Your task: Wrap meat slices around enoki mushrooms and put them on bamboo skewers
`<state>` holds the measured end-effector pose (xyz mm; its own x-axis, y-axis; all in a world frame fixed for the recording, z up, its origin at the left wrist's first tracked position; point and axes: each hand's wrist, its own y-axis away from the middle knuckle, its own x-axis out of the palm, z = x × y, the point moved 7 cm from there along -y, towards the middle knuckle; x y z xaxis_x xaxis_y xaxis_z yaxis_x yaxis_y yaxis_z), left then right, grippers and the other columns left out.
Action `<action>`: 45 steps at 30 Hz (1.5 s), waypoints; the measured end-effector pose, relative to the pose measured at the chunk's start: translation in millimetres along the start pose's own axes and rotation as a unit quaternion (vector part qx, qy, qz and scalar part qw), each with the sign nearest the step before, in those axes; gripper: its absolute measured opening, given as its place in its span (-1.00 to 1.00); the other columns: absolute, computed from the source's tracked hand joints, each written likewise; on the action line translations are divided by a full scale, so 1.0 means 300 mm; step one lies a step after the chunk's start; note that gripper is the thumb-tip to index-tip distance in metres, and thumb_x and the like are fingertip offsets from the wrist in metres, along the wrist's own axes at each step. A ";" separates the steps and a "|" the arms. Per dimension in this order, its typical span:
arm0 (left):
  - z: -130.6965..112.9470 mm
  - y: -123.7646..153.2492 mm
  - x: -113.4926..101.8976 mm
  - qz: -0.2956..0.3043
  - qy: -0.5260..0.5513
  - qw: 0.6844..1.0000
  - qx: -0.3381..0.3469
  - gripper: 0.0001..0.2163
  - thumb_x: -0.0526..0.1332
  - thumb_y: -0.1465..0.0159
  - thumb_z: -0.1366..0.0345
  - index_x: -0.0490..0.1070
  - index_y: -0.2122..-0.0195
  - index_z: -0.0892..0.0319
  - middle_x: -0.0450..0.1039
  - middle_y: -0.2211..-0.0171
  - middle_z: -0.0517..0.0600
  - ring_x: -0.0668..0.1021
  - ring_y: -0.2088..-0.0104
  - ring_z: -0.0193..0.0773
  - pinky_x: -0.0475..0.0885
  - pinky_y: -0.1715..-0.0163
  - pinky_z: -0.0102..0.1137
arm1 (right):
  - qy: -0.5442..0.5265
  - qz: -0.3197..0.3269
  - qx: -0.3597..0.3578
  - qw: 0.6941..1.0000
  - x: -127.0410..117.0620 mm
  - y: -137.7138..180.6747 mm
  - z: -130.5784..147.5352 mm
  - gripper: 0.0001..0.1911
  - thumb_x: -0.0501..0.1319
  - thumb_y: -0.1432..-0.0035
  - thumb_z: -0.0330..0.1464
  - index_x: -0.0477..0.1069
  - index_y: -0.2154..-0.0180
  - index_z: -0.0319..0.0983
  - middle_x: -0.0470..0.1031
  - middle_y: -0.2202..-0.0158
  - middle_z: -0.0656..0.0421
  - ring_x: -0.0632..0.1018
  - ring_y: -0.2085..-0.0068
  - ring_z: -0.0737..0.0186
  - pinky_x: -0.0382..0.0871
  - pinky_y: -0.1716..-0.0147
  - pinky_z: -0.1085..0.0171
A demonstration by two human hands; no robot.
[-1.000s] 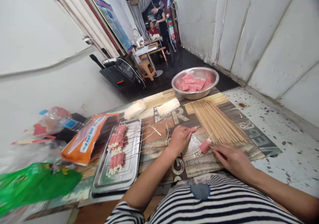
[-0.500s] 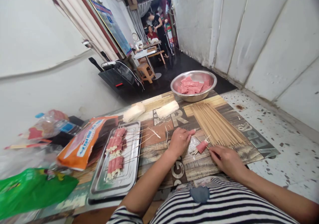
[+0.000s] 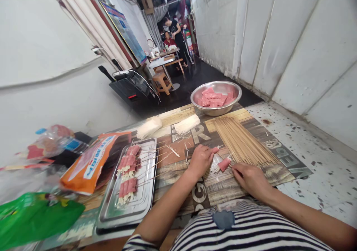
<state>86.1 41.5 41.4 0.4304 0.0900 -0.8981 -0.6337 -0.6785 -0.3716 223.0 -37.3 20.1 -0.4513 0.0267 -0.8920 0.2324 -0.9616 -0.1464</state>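
While left hand [image 3: 201, 160] pinches meat roll [image 3: 215, 149], right hand [image 3: 249, 176] grips skewered roll [image 3: 224, 164] — skewer pile [image 3: 242, 141] beyond, tray [image 3: 131, 212] left.

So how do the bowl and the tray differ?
The bowl is round and deep; the tray is flat and rectangular. The bowl holds loose flat pink slices; the tray holds skewered rolls in rows. Both are shiny metal.

Table mat [image 3: 220, 186], large "R", perhaps "G", orange bag [image 3: 92, 161] print illegible
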 end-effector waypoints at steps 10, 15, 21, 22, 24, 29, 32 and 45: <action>0.003 0.000 0.004 0.025 0.043 0.999 0.007 -0.72 0.02 -0.41 0.30 0.52 0.16 0.23 0.50 0.39 0.04 0.45 0.34 -0.25 0.35 0.23 -0.34 | 0.045 0.025 -0.003 0.999 0.009 -0.078 0.034 -0.68 -0.04 -0.30 -0.43 0.49 0.29 -0.28 0.55 0.33 0.07 0.54 0.29 0.20 0.27 0.28 0.31; 0.015 0.000 0.015 0.051 0.081 0.995 -0.011 -0.70 -0.01 -0.41 0.32 0.54 0.22 0.19 0.50 0.40 0.03 0.48 0.34 -0.29 0.33 0.24 -0.37 | 0.037 0.022 -0.015 0.999 0.046 -0.126 0.025 -0.67 -0.05 -0.28 -0.45 0.48 0.28 -0.29 0.55 0.33 0.04 0.53 0.27 0.22 0.27 0.26 0.31; 0.031 0.006 0.040 0.073 0.081 0.994 -0.029 -0.71 0.06 -0.36 0.35 0.54 0.40 0.20 0.49 0.39 0.05 0.45 0.39 -0.29 0.32 0.31 -0.40 | 0.040 0.003 -0.017 0.999 0.089 -0.132 -0.001 -0.69 -0.03 -0.25 -0.45 0.49 0.34 -0.26 0.55 0.36 0.06 0.53 0.32 0.19 0.28 0.32 0.29; 0.036 0.005 0.040 0.072 0.083 0.993 -0.035 -0.72 0.05 -0.35 0.35 0.55 0.37 0.20 0.50 0.38 0.06 0.46 0.37 -0.28 0.33 0.30 -0.40 | 0.041 -0.001 -0.018 0.999 0.090 -0.136 -0.001 -0.68 -0.03 -0.25 -0.46 0.49 0.34 -0.26 0.55 0.36 0.06 0.54 0.32 0.18 0.29 0.31 0.28; 0.044 0.004 0.036 0.073 0.091 0.992 -0.051 -0.73 0.05 -0.34 0.35 0.56 0.29 0.19 0.50 0.34 0.07 0.48 0.32 -0.25 0.34 0.26 -0.39 | 0.043 -0.007 -0.016 0.999 0.091 -0.147 -0.001 -0.68 -0.03 -0.23 -0.49 0.49 0.33 -0.27 0.56 0.35 0.06 0.55 0.31 0.17 0.31 0.29 0.27; 0.046 0.013 0.025 0.077 0.100 0.986 -0.108 -0.74 0.03 -0.32 0.35 0.54 0.27 0.18 0.49 0.27 0.07 0.48 0.22 -0.21 0.35 0.16 -0.35 | 0.018 -0.033 -0.025 0.999 0.092 -0.171 -0.001 -0.66 -0.06 -0.25 -0.50 0.50 0.27 -0.27 0.57 0.29 0.04 0.57 0.26 0.17 0.34 0.23 0.26; 0.045 0.023 0.032 0.062 0.086 0.982 -0.157 -0.82 0.17 -0.24 0.26 0.51 0.22 0.17 0.48 0.24 0.05 0.47 0.19 -0.15 0.34 0.12 -0.28 | 0.021 -0.036 -0.022 0.999 0.106 -0.176 -0.011 -0.64 -0.08 -0.25 -0.49 0.50 0.26 -0.30 0.57 0.27 0.00 0.57 0.25 0.14 0.35 0.22 0.25; 0.104 -0.117 0.018 -0.084 0.064 0.984 -0.144 -0.82 0.22 -0.16 0.43 0.45 0.19 0.20 0.48 0.27 0.06 0.48 0.19 -0.11 0.39 0.13 -0.20 | 0.076 -0.025 -0.076 0.994 -0.061 -0.338 -0.032 -0.67 -0.04 -0.29 -0.38 0.50 0.26 -0.29 0.56 0.28 0.01 0.53 0.30 0.19 0.31 0.28 0.28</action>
<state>90.5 88.5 42.4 0.6028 0.1391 -0.7857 -0.3452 -0.8423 -0.4139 215.9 62.4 47.4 -0.3325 0.1267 -0.9346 0.3455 -0.9057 -0.2457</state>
